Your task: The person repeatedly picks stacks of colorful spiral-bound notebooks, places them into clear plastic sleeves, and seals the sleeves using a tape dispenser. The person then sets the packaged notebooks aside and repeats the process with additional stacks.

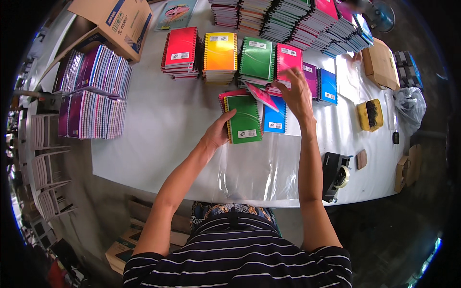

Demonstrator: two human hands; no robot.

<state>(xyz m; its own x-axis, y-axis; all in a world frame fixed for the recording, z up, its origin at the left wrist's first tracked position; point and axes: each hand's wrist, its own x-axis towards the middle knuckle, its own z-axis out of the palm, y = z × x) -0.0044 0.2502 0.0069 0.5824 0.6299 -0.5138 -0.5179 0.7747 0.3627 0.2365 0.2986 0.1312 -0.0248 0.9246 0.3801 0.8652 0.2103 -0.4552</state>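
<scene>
- Green spiral notebook is steadied atop a small set on the counter by the left hand, fingers closed on its edge.
- A pink notebook is gripped by the right hand at the pink stack.
- Judged step: gathering one of each colour; next, the pink one needs lifting clear and laying squarely on the set.

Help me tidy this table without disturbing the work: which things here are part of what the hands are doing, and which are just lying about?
In use:
- left hand on the green notebook
- right hand at the pink notebook pile
- blue notebook
- clear plastic sheet

Lying about:
- tape dispenser
- yellow tray
- cardboard box
- brown package
</scene>
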